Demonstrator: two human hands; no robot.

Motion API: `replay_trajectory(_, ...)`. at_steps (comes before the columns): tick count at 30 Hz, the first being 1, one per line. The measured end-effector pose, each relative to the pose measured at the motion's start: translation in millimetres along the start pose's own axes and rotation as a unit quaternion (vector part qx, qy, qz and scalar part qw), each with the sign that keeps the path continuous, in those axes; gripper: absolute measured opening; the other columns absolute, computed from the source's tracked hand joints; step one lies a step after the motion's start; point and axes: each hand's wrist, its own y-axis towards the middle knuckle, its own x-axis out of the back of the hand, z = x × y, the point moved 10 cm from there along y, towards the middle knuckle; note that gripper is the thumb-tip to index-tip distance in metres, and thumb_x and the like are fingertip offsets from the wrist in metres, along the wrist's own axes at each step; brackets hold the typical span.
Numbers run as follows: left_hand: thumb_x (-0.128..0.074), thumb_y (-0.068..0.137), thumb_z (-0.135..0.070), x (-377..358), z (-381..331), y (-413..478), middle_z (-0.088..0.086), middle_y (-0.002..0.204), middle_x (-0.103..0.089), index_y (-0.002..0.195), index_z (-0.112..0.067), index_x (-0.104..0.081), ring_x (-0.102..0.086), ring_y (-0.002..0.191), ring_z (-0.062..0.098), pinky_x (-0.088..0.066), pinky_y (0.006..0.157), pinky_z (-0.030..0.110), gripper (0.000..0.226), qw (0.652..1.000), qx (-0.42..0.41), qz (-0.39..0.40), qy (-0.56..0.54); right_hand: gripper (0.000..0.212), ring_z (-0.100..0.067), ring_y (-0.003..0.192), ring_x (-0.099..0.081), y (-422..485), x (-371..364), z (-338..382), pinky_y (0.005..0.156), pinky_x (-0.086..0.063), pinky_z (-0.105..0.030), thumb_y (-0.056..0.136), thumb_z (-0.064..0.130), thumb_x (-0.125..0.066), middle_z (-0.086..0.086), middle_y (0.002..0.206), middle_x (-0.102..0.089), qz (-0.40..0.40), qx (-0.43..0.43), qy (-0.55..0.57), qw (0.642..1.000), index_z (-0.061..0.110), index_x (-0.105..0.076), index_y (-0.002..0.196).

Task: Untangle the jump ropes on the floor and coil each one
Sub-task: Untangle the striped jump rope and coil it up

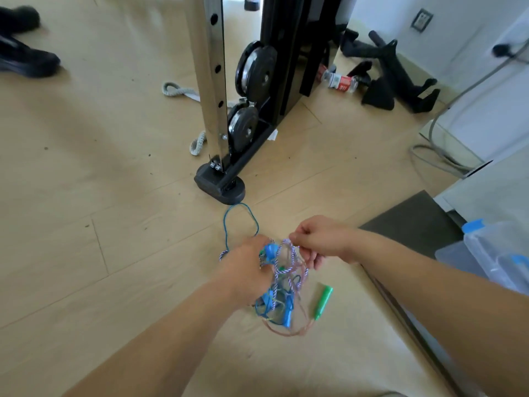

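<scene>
A tangle of thin jump ropes (282, 293) hangs over the wooden floor between my hands: a blue cord, a purple-and-white braided cord and a clear pinkish cord. My left hand (246, 267) grips the bundle beside a blue handle (270, 252). My right hand (317, 239) pinches the purple-and-white rope (289, 245) at its top. A green handle (323, 300) lies on the floor just right of the tangle, on the pinkish cord. A loop of the blue rope (240, 222) trails on the floor toward the machine's foot.
A weight machine (229, 110) with black plates stands ahead, its black foot (220, 187) near the blue loop. A clear plastic box (498, 253) with a blue lid sits at right. Black shoes (23, 58) lie far left; a bottle (339, 80) and black gear lie behind.
</scene>
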Motion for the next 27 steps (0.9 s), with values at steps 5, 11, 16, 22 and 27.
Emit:
replay_trajectory(5,-0.07,0.09,-0.025,33,-41,-27,-0.013,0.122,-0.063,0.127,-0.036,-0.056,-0.063,0.106,0.004,-0.05,0.097,0.025,0.041,0.991,-0.043,0.009,-0.125,0.025,-0.018,0.044,-0.044,-76,12,106,0.05,-0.043,-0.028,0.107,0.023,-0.053,-0.001,0.055,-0.041,0.05,0.105,0.103,0.988,0.015,-0.056,0.083)
replay_trajectory(11,-0.051,0.105,-0.039,94,-117,-76,-0.011,0.094,-0.073,0.107,-0.025,-0.071,-0.066,0.08,0.011,-0.055,0.078,0.027,0.024,0.991,-0.121,-0.047,-0.039,0.025,-0.011,0.043,-0.034,-183,66,177,0.047,-0.035,-0.026,0.105,0.031,-0.052,0.004,0.054,-0.037,-0.019,0.206,0.379,0.902,0.014,-0.055,0.087)
replay_trajectory(16,-0.051,0.103,-0.046,121,-145,-109,-0.008,0.085,-0.062,0.09,-0.022,-0.069,-0.062,0.084,0.014,-0.053,0.074,0.031,0.033,0.98,-0.134,-0.104,0.106,0.046,-0.024,0.083,-0.074,-214,90,128,0.078,-0.061,-0.038,0.104,0.053,-0.049,-0.01,0.102,-0.072,-0.277,0.069,0.346,0.894,0.01,-0.062,0.115)
replay_trajectory(22,-0.063,0.098,-0.039,161,-160,-120,0.013,0.067,-0.068,0.073,-0.002,-0.07,-0.066,0.056,0.026,-0.06,0.061,0.043,0.045,0.953,-0.13,-0.176,-0.208,0.061,-0.026,0.09,-0.076,-207,36,126,0.088,-0.056,-0.043,0.108,0.052,-0.028,-0.016,0.102,-0.077,-0.151,0.092,0.529,0.83,0.004,-0.064,0.119)
replay_trajectory(27,-0.057,0.103,-0.027,160,-152,-114,0.015,0.07,-0.074,0.082,-0.001,-0.072,-0.071,0.061,0.031,-0.062,0.061,0.043,0.037,0.972,-0.106,-0.115,-0.177,0.028,-0.035,0.096,-0.074,-196,22,156,0.099,-0.054,-0.049,0.084,0.019,-0.058,-0.019,0.098,-0.076,-0.05,0.149,0.197,0.968,0.005,-0.072,0.103)
